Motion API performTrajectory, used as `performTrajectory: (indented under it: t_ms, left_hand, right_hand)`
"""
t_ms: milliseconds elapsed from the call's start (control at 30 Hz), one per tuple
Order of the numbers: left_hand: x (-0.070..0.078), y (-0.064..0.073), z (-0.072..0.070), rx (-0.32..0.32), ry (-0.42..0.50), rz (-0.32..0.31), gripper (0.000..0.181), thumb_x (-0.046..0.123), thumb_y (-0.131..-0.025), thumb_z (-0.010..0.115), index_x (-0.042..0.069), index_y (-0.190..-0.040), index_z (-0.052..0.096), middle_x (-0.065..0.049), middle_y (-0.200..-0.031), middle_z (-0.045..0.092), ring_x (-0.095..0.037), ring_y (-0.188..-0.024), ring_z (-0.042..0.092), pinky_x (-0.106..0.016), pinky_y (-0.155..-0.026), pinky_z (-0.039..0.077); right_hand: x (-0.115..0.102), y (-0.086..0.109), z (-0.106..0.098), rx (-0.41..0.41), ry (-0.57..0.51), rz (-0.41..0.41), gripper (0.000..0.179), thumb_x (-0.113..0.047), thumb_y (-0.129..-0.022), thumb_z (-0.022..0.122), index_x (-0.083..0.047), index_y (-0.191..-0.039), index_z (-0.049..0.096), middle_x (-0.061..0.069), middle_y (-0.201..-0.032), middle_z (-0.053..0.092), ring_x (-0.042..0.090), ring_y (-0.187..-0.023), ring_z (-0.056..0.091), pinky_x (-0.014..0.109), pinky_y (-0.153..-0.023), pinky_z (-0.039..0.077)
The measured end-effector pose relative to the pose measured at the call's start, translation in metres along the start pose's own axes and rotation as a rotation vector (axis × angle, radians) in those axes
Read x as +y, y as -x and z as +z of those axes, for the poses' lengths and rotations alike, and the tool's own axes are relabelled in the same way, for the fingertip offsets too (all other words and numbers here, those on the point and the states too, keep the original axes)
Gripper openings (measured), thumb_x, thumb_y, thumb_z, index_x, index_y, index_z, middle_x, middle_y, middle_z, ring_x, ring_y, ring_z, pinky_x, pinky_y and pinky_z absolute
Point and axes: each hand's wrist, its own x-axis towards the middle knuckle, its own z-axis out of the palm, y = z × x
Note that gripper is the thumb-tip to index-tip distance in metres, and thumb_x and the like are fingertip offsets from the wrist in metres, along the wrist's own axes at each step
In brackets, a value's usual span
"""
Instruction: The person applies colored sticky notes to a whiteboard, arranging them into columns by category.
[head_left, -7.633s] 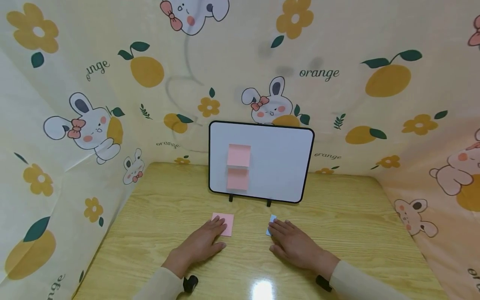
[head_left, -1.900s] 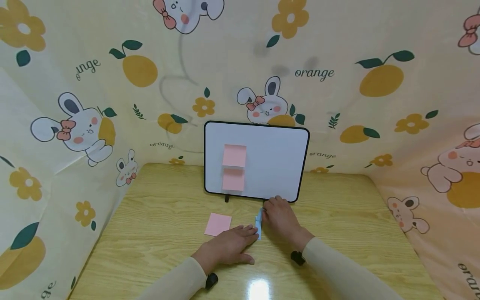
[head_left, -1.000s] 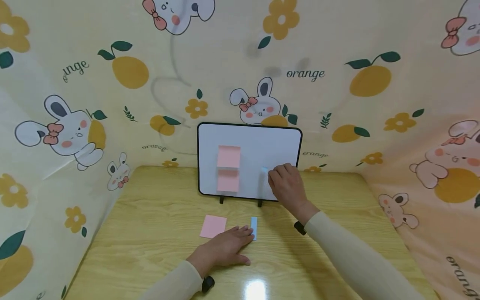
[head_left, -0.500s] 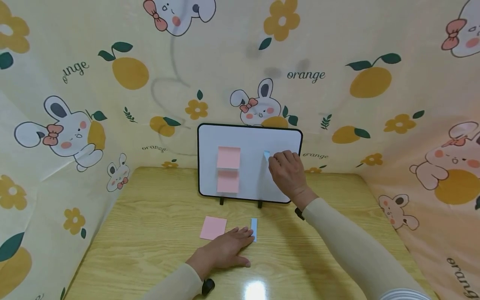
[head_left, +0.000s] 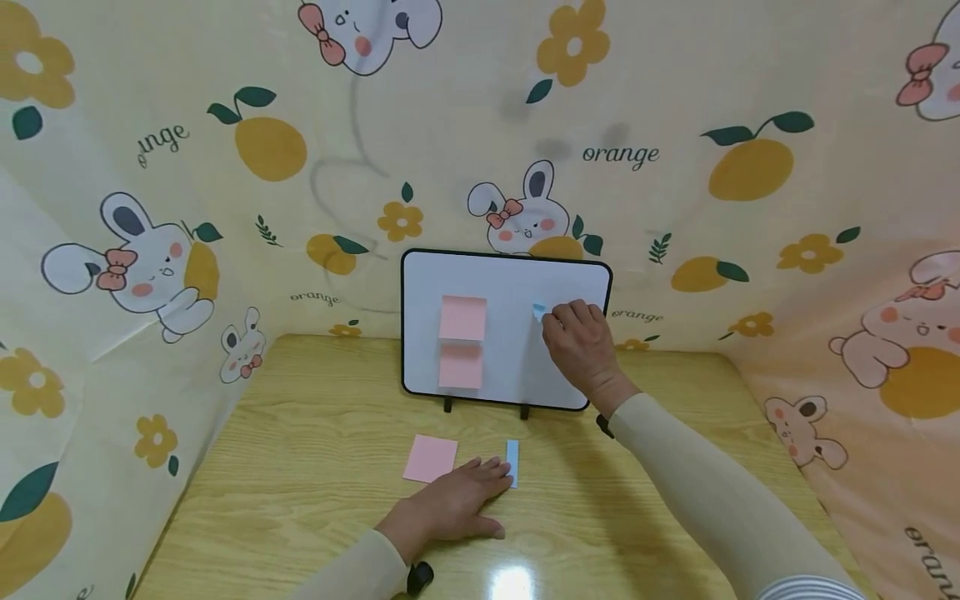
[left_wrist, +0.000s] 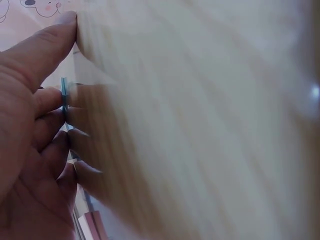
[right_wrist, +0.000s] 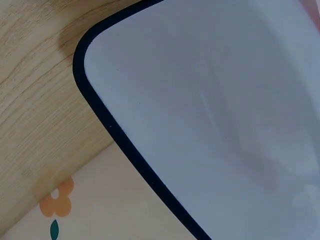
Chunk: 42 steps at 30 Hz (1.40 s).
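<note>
My right hand [head_left: 583, 348] is raised in front of the right part of a whiteboard [head_left: 513, 358], fingers curled. It pinches a narrow blue sticky note [head_left: 538, 310]; only the note's left end shows against the board, the rest hidden by the fingers. On the table, my left hand [head_left: 453, 504] lies palm down with fingers extended, fingertips touching the lower end of a narrow blue sticky-note pad [head_left: 513, 454]. Left of that pad lies a square pink sticky-note pad [head_left: 430, 457], beside the left fingers. The right wrist view shows the board's black-framed corner [right_wrist: 95, 107] but no hand.
Two square pink notes, an upper one [head_left: 462, 318] and a lower one [head_left: 461, 367], are stuck on the board's left half. The board stands on small black feet [head_left: 448, 405] on the wooden table [head_left: 315, 425]. Patterned cloth walls [head_left: 637, 75] enclose the back and sides.
The left hand moved from the pink pad to the blue pad. The right hand peeled a blue note off that pad and rose with it to the board, staying nearly still over the last half second.
</note>
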Motion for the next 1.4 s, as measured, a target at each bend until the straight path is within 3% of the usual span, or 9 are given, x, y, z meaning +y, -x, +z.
performTrajectory:
  t_ms: [467, 833, 1400]
  left_hand:
    - [0.0, -0.001, 0.002, -0.003, -0.001, 0.0, 0.079, 0.055, -0.102, 0.063, 0.013, -0.164, 0.04, -0.003, -0.173, 0.031, -0.02, -0.161, 0.027, -0.041, -0.133, 0.024]
    - [0.001, 0.001, 0.0, -0.002, 0.015, -0.004, 0.078, 0.054, -0.102, 0.064, 0.014, -0.164, 0.04, -0.003, -0.173, 0.032, -0.021, -0.161, 0.027, -0.041, -0.133, 0.024]
    - [-0.003, -0.001, 0.006, 0.007, 0.035, -0.012, 0.078, 0.054, -0.102, 0.064, 0.015, -0.164, 0.04, -0.001, -0.173, 0.03, -0.02, -0.162, 0.025, -0.043, -0.133, 0.023]
  right_hand:
    - [0.001, 0.008, 0.008, -0.033, -0.039, 0.03, 0.017, -0.012, -0.097, 0.072, -0.003, -0.086, 0.062, 0.012, -0.095, 0.07, 0.032, -0.087, 0.062, 0.038, -0.067, 0.051]
    - [-0.004, 0.01, 0.012, -0.01, -0.062, 0.036, 0.02, -0.01, -0.096, 0.073, -0.003, -0.082, 0.06, 0.012, -0.09, 0.071, 0.032, -0.085, 0.064, 0.039, -0.066, 0.05]
    - [-0.005, 0.013, 0.012, -0.076, -0.084, 0.048, 0.017, -0.016, -0.096, 0.075, -0.005, -0.09, 0.064, 0.009, -0.095, 0.071, 0.031, -0.089, 0.061, 0.039, -0.07, 0.049]
